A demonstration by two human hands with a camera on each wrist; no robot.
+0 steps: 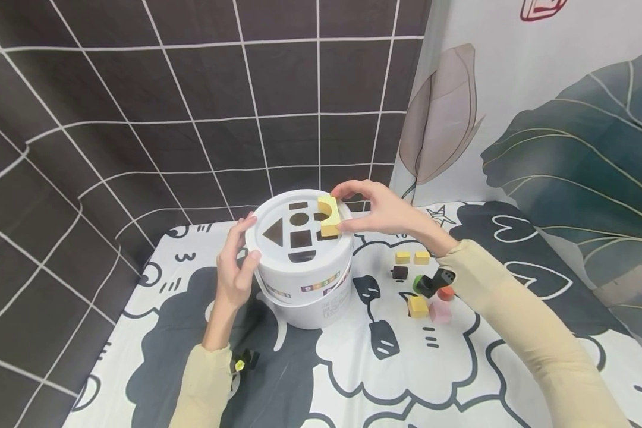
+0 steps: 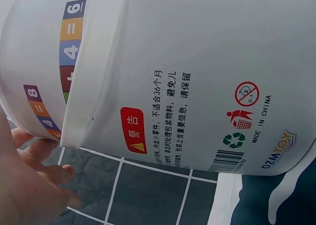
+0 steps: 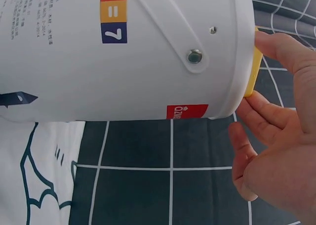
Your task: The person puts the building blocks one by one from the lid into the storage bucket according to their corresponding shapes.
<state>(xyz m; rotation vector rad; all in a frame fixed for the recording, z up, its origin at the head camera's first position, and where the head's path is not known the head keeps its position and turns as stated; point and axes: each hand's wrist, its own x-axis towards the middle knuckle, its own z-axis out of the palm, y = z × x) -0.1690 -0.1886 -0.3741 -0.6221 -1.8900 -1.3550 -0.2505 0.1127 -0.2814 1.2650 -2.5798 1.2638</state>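
Note:
A white shape-sorter bucket (image 1: pixel 305 309) stands upright on the cloth, its white lid (image 1: pixel 270 252) pierced with a triangle, a circle, a square and other holes. My left hand (image 1: pixel 234 267) holds the lid's left edge, with the thumb at the near side and fingers farther back. In the left wrist view, the left hand (image 2: pixel 37 180) is partly cut off. A yellow arch-shaped block (image 1: pixel 330 224) lies over the right part of the lid, covering some holes. My right hand (image 1: pixel 380 208) pinches this block between thumb and fingers; the right wrist view shows its yellow edge (image 3: pixel 254 71) against the lid.
Right of the bucket lie several loose blocks: small yellow ones (image 1: pixel 402 257), a dark one (image 1: pixel 400 272), a larger yellow one (image 1: pixel 418 307), a pink one (image 1: pixel 440 311) and a red one (image 1: pixel 446 293). A dark gridded cloth (image 1: pixel 203 119) hangs behind.

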